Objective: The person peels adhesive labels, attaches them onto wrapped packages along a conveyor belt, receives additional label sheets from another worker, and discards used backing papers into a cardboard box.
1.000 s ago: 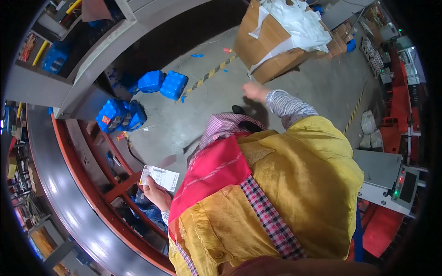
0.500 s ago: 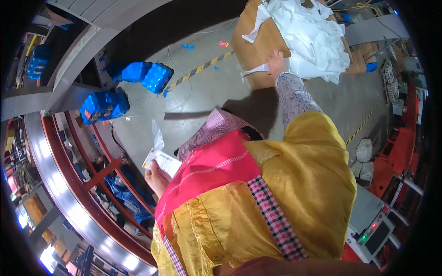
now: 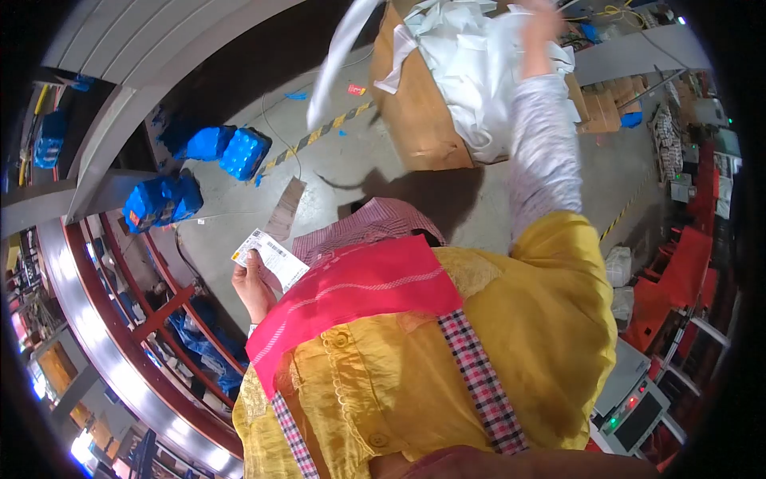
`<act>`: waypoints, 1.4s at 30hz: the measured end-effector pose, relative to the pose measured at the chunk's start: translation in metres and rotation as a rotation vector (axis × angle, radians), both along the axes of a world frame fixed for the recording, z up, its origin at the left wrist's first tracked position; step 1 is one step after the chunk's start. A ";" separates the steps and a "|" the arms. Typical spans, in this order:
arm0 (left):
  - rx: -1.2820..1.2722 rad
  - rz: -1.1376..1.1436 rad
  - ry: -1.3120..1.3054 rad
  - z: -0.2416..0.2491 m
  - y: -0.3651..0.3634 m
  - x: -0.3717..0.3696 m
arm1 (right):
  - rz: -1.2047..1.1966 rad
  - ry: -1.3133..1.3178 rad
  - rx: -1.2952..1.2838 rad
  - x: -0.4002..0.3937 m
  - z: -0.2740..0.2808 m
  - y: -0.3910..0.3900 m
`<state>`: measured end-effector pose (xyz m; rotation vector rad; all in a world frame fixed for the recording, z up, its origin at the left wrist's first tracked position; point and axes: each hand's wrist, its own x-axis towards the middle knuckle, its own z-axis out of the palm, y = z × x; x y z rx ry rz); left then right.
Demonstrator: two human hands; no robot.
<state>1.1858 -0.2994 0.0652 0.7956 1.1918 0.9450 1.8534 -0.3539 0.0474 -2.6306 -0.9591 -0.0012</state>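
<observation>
Your left hand point(image 3: 254, 292) pinches a label point(image 3: 275, 258), nine o'clock
Hold it flat; right hand point(image 3: 541, 30), one o'clock, too blurred to tell grip

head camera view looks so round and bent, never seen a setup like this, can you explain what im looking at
There is no robot: these are a person's bare hands, and every picture comes from one camera on their head, looking forward and down. The left hand holds a white printed card. The right hand is blurred above a cardboard box full of white scraps; whether it grips anything, I cannot tell. Blue-wrapped packs lie on the grey floor.
</observation>
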 end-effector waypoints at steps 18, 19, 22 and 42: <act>0.019 -0.028 0.116 0.011 -0.017 0.007 | 0.169 0.392 -0.540 -0.104 -0.028 -0.096; 0.005 0.002 0.117 0.007 -0.019 0.008 | 0.197 0.458 -0.457 -0.081 -0.030 -0.089; -0.072 0.131 0.195 0.002 -0.025 0.014 | 0.097 0.777 0.295 0.083 -0.217 -0.092; 0.210 0.374 0.212 0.046 -0.051 -0.255 | 1.838 0.649 0.277 -0.772 0.077 0.100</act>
